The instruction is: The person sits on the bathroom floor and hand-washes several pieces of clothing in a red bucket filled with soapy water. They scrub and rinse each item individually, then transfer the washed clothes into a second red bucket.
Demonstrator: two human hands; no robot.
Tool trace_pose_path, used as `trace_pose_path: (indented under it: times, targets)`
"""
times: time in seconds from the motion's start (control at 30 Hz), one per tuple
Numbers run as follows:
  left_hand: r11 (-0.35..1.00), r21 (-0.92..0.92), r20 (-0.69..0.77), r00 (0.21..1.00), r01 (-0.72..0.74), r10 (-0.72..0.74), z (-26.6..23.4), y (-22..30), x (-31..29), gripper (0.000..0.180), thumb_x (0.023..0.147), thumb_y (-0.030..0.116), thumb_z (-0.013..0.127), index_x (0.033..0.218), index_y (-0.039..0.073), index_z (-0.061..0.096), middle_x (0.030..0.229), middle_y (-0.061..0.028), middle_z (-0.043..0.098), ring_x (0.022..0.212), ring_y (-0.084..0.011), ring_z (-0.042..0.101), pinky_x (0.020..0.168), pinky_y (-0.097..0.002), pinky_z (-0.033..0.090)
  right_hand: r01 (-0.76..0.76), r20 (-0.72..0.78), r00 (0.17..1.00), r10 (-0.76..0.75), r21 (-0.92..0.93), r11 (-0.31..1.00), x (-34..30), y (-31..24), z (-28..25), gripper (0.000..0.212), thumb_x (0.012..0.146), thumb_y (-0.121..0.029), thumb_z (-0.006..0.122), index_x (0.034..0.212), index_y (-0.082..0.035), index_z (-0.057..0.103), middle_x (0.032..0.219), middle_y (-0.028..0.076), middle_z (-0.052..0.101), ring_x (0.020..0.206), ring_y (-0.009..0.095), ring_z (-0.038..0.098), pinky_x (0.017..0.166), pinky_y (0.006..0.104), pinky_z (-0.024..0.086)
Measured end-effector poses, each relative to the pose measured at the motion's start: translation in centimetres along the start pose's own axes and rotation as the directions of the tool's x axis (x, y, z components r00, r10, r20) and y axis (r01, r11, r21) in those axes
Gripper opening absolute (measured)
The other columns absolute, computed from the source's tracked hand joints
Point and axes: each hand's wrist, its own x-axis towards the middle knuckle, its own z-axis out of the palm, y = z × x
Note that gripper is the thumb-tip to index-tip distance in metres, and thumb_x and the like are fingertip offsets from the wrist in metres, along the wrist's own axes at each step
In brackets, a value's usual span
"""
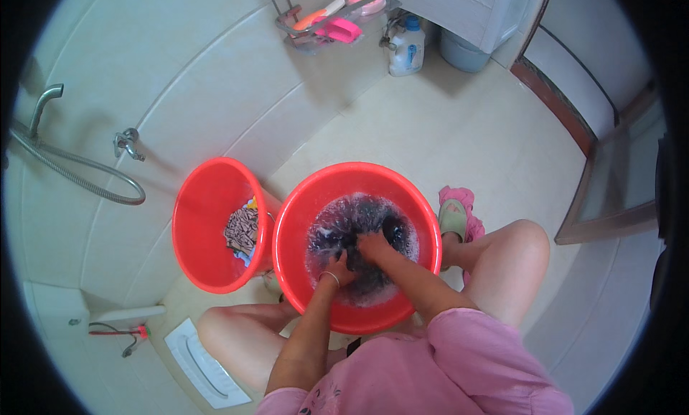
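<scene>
Between my knees stands a round red basin [287, 221] with foamy, greyish water. A dark wet cloth [362, 215] lies bunched in it, partly under the suds. My left hand [340, 269], with a thin bracelet at the wrist, grips the cloth at the near left, its thumb showing above. Just to the right, my right hand [371, 247] is closed on the middle of the same cloth, fingertips sunk in its folds. The two hands are close together but apart. What kind of garment the cloth is, I cannot tell.
Left of the basin, a red bucket [197, 228] holds a patterned cloth [242, 230]. A pink cloth [474, 225] lies by my right slipper [452, 219]. A squat toilet [208, 365] is at lower left, a shower hose [79, 164] on the wall, a detergent bottle [407, 49] at the back.
</scene>
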Motion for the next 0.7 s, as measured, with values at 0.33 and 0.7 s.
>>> trace_pose_path:
  times: [0.33, 0.7]
  targets:
    - [0.842, -0.145, -0.666, 0.680, -0.519, 0.305, -5.8, 1.5, -6.1, 0.110, 0.059, 0.031, 0.086, 0.142, -0.005, 0.023, 0.142, -0.0243, 0.032, 0.134, -0.0329, 0.032, 0.110, -0.0380, 0.028, 0.360, -0.513, 0.834, -0.203, 0.226, 0.905, -5.4, -0.5, -13.2, 0.040, 0.059, -0.023, 0.076, 0.094, -0.007, 0.065, 0.100, 0.016, 0.058, 0.100, 0.035, 0.054, 0.085, 0.0434, 0.046]
    - [0.436, -0.086, -0.970, 0.175, -0.896, 0.168, -15.3, 11.6, -20.4, 0.034, 0.070, 0.017, 0.079, 0.097, 0.003, 0.064, 0.097, -0.0071, 0.066, 0.090, -0.0185, 0.063, 0.082, -0.0323, 0.049, 0.896, -0.858, 0.352, -0.375, 0.192, 0.400, -18.9, -6.9, -29.8, 0.059, 0.065, -0.023, 0.079, 0.114, -0.002, 0.054, 0.125, 0.014, 0.049, 0.115, 0.027, 0.050, 0.096, 0.0352, 0.040]
